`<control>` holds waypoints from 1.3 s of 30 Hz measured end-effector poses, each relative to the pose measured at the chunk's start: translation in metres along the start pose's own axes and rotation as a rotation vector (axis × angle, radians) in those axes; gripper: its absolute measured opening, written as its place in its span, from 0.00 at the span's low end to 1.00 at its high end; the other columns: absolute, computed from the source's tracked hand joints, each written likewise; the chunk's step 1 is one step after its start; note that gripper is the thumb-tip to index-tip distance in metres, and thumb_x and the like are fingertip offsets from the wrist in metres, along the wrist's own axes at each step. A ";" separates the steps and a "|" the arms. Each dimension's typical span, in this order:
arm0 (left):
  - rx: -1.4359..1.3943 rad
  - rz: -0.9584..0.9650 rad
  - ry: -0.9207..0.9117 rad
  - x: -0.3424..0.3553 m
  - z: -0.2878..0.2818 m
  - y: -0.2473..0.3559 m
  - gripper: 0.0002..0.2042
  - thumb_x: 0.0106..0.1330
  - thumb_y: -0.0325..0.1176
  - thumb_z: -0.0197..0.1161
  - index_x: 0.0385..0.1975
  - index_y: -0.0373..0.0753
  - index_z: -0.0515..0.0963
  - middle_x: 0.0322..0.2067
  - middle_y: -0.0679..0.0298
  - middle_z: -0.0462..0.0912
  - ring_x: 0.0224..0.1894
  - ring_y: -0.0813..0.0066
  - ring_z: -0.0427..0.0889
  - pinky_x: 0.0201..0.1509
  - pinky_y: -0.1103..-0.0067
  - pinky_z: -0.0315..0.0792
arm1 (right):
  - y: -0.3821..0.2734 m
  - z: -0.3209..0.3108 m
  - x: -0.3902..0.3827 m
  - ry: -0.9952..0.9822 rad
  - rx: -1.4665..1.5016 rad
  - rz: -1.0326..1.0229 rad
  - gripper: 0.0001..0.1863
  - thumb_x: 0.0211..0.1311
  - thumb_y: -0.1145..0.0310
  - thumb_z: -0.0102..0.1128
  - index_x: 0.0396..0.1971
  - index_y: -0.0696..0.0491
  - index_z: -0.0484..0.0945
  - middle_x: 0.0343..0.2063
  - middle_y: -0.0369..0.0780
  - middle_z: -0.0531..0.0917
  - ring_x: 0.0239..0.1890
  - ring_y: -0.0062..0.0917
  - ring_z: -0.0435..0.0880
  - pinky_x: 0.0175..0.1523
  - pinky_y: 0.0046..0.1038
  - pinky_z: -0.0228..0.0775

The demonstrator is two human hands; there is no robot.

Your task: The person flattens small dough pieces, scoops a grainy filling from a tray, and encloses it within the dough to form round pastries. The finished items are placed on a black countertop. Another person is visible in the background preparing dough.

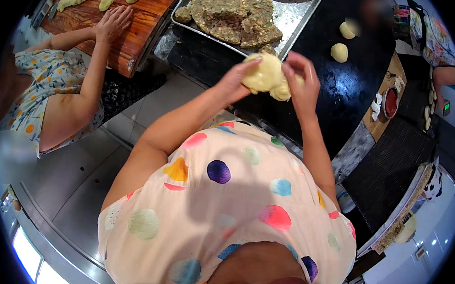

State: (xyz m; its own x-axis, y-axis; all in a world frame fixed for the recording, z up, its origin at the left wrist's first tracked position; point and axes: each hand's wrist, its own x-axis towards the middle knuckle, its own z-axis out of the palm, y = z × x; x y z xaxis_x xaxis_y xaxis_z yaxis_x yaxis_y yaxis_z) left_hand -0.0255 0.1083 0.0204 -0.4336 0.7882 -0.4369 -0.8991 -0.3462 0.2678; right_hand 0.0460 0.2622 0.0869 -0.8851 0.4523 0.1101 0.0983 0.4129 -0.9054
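Note:
A soft, pale yellow piece of dough (264, 73) is held up between my two hands, just off the near edge of the metal tray. My left hand (234, 81) grips its left side, the thumb lying over the top. On the other side my right hand (303, 83) has its fingers curled round the dough's right end, where it bunches into folds. What the fingertips do underneath is hidden. Beyond the dough, a large crumbly brown-green filling mass (229, 13) with bits in it lies on the tray (295, 30).
Two round dough balls, one nearer (339, 52) and one farther (348, 29), rest on the black worktop (333, 91). A red-filled bowl (390, 102) stands at the right. Leftward, a co-worker's hands (113, 24) press on a wooden table (129, 47) with several dough pieces. Another person stands far right.

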 end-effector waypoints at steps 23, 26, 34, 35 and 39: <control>0.067 0.138 0.292 -0.012 -0.065 0.078 0.20 0.64 0.38 0.63 0.53 0.35 0.72 0.46 0.60 0.81 0.48 0.70 0.81 0.50 0.74 0.76 | 0.080 0.082 0.138 -0.555 -0.571 -0.398 0.36 0.40 0.60 0.76 0.52 0.52 0.71 0.47 0.44 0.76 0.53 0.42 0.72 0.57 0.37 0.66; 0.175 0.161 0.305 -0.010 -0.059 0.082 0.20 0.65 0.37 0.62 0.54 0.34 0.72 0.47 0.59 0.80 0.49 0.70 0.81 0.51 0.73 0.76 | 0.082 0.080 0.134 -0.473 -0.533 -0.433 0.34 0.41 0.61 0.77 0.51 0.52 0.72 0.44 0.43 0.77 0.49 0.39 0.75 0.53 0.36 0.70; -0.139 0.260 0.176 0.019 -0.032 0.075 0.18 0.70 0.42 0.57 0.53 0.37 0.72 0.49 0.61 0.79 0.50 0.70 0.79 0.53 0.71 0.74 | 0.025 0.064 0.107 -0.330 -0.149 -0.118 0.34 0.40 0.60 0.78 0.49 0.54 0.74 0.44 0.42 0.79 0.46 0.33 0.79 0.51 0.30 0.72; -0.218 0.260 0.123 0.025 -0.024 0.075 0.18 0.70 0.44 0.56 0.52 0.39 0.72 0.49 0.62 0.79 0.51 0.70 0.79 0.53 0.71 0.74 | 0.014 0.062 0.101 -0.328 -0.161 -0.196 0.34 0.40 0.60 0.78 0.49 0.55 0.74 0.44 0.42 0.79 0.46 0.33 0.79 0.51 0.30 0.72; -0.209 0.203 0.082 0.035 0.016 0.072 0.20 0.69 0.47 0.57 0.53 0.41 0.72 0.49 0.62 0.78 0.53 0.69 0.78 0.56 0.69 0.74 | 0.004 0.060 0.086 -0.244 -0.389 -0.459 0.36 0.39 0.57 0.77 0.51 0.51 0.72 0.48 0.41 0.79 0.51 0.38 0.76 0.64 0.40 0.59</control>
State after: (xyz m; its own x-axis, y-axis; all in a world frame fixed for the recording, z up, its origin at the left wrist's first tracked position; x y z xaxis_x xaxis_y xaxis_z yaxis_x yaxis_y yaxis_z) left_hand -0.1047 0.1191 0.0383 -0.6016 0.6512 -0.4626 -0.7826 -0.5966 0.1778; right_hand -0.0568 0.2548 0.0679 -0.9498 -0.0125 0.3127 -0.1978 0.7983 -0.5688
